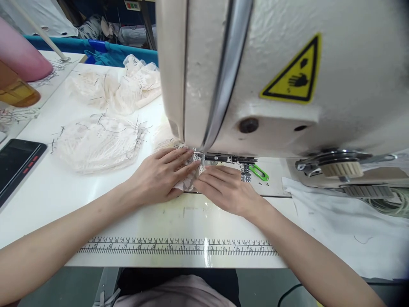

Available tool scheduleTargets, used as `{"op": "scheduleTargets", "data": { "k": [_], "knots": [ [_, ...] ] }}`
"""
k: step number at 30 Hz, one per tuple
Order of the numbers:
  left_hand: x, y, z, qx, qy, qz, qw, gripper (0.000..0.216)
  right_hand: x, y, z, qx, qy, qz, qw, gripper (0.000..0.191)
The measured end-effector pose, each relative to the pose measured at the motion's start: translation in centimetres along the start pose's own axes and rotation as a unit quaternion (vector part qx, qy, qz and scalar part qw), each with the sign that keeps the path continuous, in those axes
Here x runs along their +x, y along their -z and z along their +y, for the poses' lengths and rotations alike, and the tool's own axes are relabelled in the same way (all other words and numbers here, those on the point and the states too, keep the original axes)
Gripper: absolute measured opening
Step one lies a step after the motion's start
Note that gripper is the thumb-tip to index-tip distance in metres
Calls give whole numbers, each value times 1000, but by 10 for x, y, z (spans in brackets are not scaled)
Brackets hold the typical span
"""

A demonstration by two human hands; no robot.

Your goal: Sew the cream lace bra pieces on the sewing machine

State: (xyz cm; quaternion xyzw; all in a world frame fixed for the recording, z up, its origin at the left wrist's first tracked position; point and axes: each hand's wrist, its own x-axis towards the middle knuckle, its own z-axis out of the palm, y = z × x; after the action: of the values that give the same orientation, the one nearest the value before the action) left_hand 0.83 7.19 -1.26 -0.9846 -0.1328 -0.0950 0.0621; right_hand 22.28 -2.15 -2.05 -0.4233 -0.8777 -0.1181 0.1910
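Observation:
A piece of pale lace fabric (188,183) lies on the bed of a sewing machine (275,119), partly hidden under my hands. My left hand (161,172) rests flat on the lace, fingers stretched toward the needle area. Close beside it, to the right, my right hand (228,189) has its fingers bent and pressed together at the lace's edge, just in front of the presser foot area. The needle is hard to make out behind the machine head and my fingers.
Cream lace pieces with loose dark threads (99,143) lie to the left. A black phone (19,164) and a pink thread cone (24,53) are at the far left. A green clip-like tool (259,172), white cloth (345,238) and printed ruler (179,246) are also here.

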Motion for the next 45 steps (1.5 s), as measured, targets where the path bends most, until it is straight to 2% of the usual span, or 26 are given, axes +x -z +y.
{"op": "scheduleTargets", "data": {
  "k": [15,21,23,26,29,37,45],
  "knots": [
    [2,-4,1,-20,10,12,1000,55,1,7,12,-39,6,-39,998,24],
    [0,-3,1,-26,13,6,1000,60,0,4,16,14,-27,-16,999,23],
    [0,-3,2,-16,-9,29,999,53,-1,4,16,25,-30,-9,999,21],
    [-1,-2,3,3,-70,96,993,33,-1,5,14,14,-22,-11,1000,23],
    [-1,0,4,13,-100,134,986,26,-1,4,10,13,-19,-11,1000,24],
    [-1,3,3,-32,-37,106,993,22,5,-5,0,8,-3,54,998,18],
    [1,0,2,-52,-2,100,994,24,5,-7,2,-1,-25,38,999,22]
  ]
}}
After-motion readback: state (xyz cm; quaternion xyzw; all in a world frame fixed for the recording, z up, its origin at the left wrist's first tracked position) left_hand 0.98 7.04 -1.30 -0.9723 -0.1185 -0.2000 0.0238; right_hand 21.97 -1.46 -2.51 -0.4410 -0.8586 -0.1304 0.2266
